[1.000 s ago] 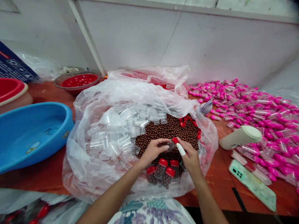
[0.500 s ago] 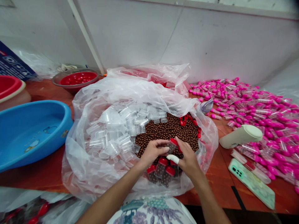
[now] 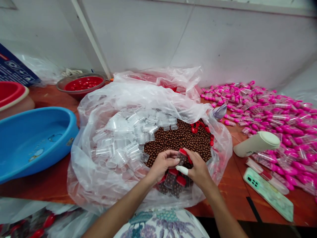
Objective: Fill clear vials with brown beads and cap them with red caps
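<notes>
Meeting over brown balls (image 3: 182, 137), left hand (image 3: 162, 163), right hand (image 3: 196, 168), gripping red-capped vial (image 3: 182, 157)

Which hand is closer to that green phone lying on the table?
The right hand: the phone lies off to its right. The left hand is farther, across the red-capped vial both hold.

Pale grey wall (image 3: 153, 39) behind, evenly lit; a white bar (image 3: 90, 38) leans against it; reddish-brown wooden table (image 3: 37, 185) below.
</notes>
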Available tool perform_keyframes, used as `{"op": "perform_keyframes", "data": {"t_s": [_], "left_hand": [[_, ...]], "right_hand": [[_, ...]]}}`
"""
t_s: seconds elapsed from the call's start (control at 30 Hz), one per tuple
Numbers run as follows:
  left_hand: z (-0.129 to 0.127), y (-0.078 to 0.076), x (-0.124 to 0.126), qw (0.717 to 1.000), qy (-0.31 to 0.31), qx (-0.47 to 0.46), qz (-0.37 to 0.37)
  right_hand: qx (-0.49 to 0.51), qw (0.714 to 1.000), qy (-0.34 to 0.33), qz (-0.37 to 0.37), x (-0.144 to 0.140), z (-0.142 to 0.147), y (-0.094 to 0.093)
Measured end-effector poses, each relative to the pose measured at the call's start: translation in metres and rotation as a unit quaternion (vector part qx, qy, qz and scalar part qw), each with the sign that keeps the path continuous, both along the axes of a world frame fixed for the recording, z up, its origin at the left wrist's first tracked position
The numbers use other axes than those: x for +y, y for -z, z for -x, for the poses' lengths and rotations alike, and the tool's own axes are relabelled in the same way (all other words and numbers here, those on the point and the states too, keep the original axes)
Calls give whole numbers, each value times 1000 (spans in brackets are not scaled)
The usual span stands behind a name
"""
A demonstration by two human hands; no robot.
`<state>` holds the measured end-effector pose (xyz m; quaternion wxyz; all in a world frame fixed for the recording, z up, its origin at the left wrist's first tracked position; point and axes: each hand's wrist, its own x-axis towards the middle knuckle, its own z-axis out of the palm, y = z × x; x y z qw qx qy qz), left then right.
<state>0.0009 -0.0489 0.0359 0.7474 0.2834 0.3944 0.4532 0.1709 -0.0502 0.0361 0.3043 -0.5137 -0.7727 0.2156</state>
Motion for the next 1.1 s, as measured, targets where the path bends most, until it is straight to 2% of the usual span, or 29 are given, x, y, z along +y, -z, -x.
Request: {"op": "perform_keyframes", "data": {"t_s": [0.2,0.33,0.53,0.67,0.83,0.93,1.03,1.1], "left_hand": [[-4,-5,-3,999,5,-46,19],[-9,-14,0,994,42,-71,66],[-15,-15,-2,998,20,-21,53],[-14,-13,-3,999,-9,-23,20],[-8,-21,0,998,-42,-50,23],[-7,-22,-1,997,-34,-59,31],[-8,-19,-4,997,-16,-65,36],[-9,-18,-6,997,-15,-61,37]], "right_hand": [[-28,999,-15,-39,-1,2,-10],[-46,995,-24,-83,-3,8,-11],[-61,990,-37,-122,-8,18,-7],[-24,995,-46,-83,-11,17,-3],[92,994,41,39,-20,12,4],[132,985,62,96,-26,12,6],[177,976,84,91,-26,14,6],[165,981,80,62,-24,15,6]]}}
